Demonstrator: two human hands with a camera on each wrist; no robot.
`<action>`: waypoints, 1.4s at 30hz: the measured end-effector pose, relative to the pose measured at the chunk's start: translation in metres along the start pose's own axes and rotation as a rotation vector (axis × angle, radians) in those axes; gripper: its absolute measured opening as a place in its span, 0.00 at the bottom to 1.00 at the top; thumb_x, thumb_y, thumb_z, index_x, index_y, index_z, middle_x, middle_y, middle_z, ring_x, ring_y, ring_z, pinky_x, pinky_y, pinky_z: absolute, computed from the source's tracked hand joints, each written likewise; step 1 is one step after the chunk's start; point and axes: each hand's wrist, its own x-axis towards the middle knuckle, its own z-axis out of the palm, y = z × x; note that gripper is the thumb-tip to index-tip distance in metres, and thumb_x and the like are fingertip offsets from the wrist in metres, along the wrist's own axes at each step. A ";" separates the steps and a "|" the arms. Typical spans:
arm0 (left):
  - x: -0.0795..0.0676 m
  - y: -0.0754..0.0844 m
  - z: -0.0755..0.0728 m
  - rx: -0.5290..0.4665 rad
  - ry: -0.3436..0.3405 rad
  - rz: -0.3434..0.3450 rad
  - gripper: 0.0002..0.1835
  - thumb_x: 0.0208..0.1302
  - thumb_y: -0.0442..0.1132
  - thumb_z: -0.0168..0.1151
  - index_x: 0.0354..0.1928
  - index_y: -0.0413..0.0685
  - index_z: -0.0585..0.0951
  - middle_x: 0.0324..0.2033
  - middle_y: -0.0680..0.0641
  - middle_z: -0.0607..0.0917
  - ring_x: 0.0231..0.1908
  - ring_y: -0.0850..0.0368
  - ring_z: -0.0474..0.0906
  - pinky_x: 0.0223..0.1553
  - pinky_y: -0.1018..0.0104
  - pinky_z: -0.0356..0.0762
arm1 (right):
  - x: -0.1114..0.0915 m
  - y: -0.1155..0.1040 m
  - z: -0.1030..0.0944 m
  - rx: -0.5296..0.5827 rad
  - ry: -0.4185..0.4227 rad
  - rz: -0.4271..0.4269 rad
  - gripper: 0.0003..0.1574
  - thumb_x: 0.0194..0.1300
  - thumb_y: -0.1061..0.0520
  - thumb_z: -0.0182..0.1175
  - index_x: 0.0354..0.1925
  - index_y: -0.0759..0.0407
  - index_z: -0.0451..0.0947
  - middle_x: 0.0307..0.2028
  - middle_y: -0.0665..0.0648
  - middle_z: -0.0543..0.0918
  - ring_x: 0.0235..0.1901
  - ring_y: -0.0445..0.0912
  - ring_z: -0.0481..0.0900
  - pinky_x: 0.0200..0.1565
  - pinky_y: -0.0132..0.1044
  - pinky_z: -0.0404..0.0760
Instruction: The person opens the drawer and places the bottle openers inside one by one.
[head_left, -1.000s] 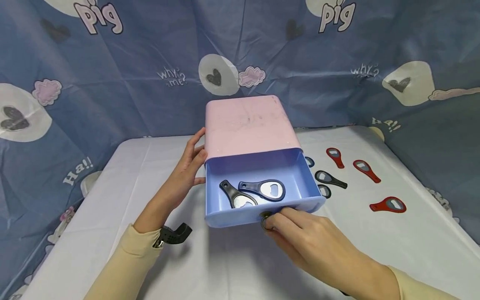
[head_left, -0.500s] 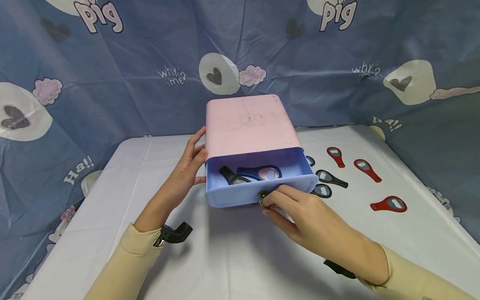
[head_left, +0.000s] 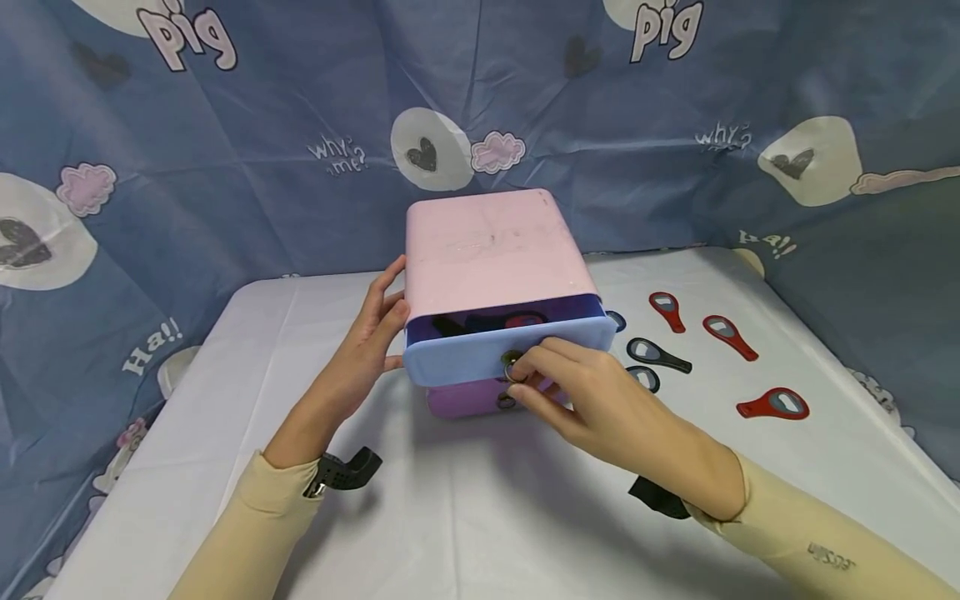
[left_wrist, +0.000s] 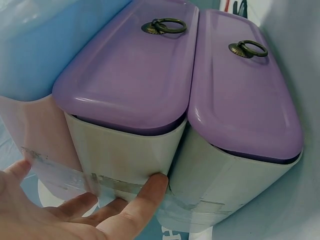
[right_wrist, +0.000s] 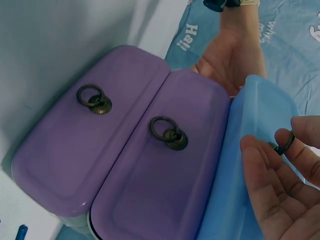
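Note:
A small drawer cabinet [head_left: 487, 250] with a pink top stands mid-table. Its blue top drawer [head_left: 450, 357] is pulled partly out, leaving a narrow gap beneath the pink casing. Dark bottle openers [head_left: 480, 322] lie inside in shadow, mostly hidden by the drawer front. My right hand [head_left: 592, 387] pinches the brass ring pull [right_wrist: 286, 144] on the blue front between thumb and fingers. Fingers spread, my left hand [head_left: 356, 358] rests against the cabinet's left side; in the left wrist view, its fingertips [left_wrist: 157, 182] touch the casing beside the purple drawers [left_wrist: 130, 75].
Right of the cabinet, several bottle openers lie on the white table [head_left: 360, 533]: red ones [head_left: 774, 404] farther out, black ones [head_left: 658, 355] nearer, some partly hidden behind the cabinet. A patterned blue cloth [head_left: 300, 100] hangs behind the table.
The blue drawer has slid back into the cabinet, narrowing its opening, with my right hand following on the ring. The purple front below has come into sight. My left hand stays in place.

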 end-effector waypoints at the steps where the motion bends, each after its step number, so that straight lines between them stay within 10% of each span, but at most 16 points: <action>1: 0.000 0.000 0.000 -0.001 -0.001 0.002 0.32 0.85 0.61 0.44 0.84 0.89 0.47 0.83 0.42 0.52 0.85 0.40 0.50 0.66 0.15 0.64 | 0.001 0.001 0.000 0.004 -0.001 0.004 0.06 0.72 0.59 0.72 0.45 0.55 0.85 0.41 0.48 0.87 0.39 0.36 0.86 0.42 0.32 0.88; 42: -0.001 0.003 0.002 -0.033 0.013 0.003 0.32 0.87 0.53 0.45 0.84 0.85 0.49 0.83 0.43 0.52 0.81 0.39 0.56 0.65 0.20 0.70 | 0.029 0.022 0.003 -0.060 -0.008 0.054 0.03 0.72 0.58 0.72 0.42 0.53 0.86 0.37 0.47 0.86 0.38 0.37 0.84 0.41 0.35 0.86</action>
